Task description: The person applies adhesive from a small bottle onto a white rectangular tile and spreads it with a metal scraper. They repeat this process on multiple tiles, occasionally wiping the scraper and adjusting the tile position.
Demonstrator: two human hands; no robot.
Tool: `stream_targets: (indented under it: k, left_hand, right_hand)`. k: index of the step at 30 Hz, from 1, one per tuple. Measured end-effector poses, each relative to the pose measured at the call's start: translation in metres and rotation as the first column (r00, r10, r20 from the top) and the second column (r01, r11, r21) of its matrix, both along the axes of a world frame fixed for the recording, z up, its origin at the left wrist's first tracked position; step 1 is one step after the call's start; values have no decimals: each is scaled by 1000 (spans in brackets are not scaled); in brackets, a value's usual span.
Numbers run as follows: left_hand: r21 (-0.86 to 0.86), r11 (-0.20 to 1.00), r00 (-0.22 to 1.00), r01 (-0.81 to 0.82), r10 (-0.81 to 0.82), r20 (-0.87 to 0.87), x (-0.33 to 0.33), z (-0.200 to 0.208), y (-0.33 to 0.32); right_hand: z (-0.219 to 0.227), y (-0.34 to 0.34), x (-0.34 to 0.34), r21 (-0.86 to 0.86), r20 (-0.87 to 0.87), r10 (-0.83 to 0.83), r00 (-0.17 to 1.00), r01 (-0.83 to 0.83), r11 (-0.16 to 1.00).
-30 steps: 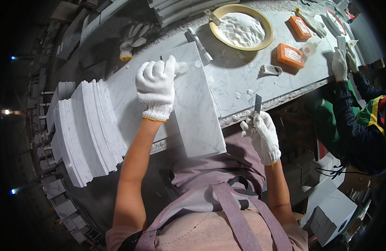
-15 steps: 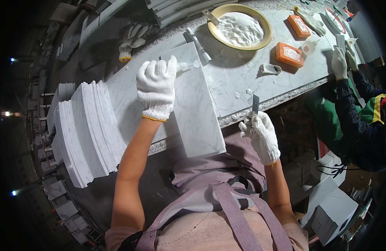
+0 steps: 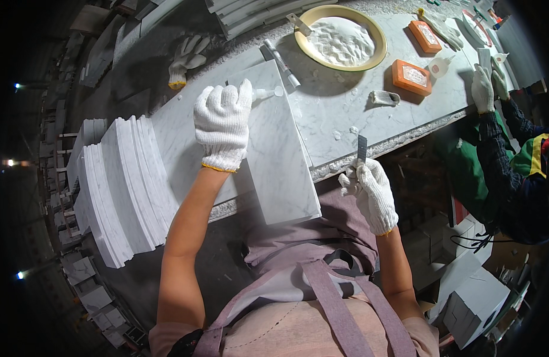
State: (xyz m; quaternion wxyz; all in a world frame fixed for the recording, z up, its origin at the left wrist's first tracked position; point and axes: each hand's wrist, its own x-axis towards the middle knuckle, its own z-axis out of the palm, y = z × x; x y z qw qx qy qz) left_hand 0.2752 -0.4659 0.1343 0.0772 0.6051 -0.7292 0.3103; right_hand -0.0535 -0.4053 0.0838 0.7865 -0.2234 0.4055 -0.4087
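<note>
My left hand (image 3: 222, 126), in a white knitted glove, is closed round a small translucent squeeze bottle (image 3: 264, 94). Most of the bottle is hidden by the fingers; its nozzle points right, at a small wet-looking spot on the grey-veined white marble slab (image 3: 281, 172). That slab lies tilted across the bench, its near end jutting past the edge towards me. My right hand (image 3: 374, 193), also gloved, grips a thin dark metal scraper blade (image 3: 362, 149) upright, just off the bench's front edge and apart from the slab.
A yellow-rimmed basin of white powder (image 3: 381, 44) stands at the back, a marker pen (image 3: 281, 64) beside it. Orange boxes (image 3: 412, 78) lie to the right. Stacked marble mouldings (image 3: 128, 187) are at left, a loose glove (image 3: 188, 59) behind. A co-worker's gloved hands (image 3: 483, 89) work at far right.
The scraper blade in my right hand has shifted very slightly left. My left hand and the slab look the same as before.
</note>
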Motion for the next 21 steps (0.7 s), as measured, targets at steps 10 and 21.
stream_targets:
  k: [10, 21]
  left_hand:
    - [-18, 1000, 1000, 13, -13, 5, 0, -2, -2]
    - [-80, 994, 997, 75, -76, -2, -1, 3, -4]
  right_hand:
    - [-6, 0, -1, -32, 56, 12, 998, -10, 999]
    - [-5, 0, -1, -17, 28, 0, 1000, 1, 1000]
